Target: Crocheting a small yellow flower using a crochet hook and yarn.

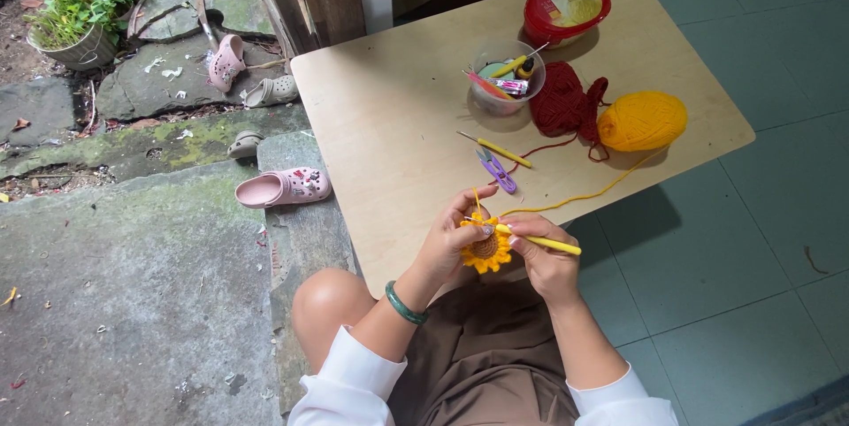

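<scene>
The hook end of the yellow crochet hook (539, 241) is hidden between the fingers of both hands, and the crocheted sunflower (485, 252) is partly covered by the left hand (455, 240) and right hand (546, 260). The near edge of the surface (389, 125) lies behind hands and knee. Items inside the clear cup (504, 79) are too small to tell apart. Both white sleeves (354, 386) are cut off by the lower picture edge; the potted plant (80, 1) by the upper left corner.
</scene>
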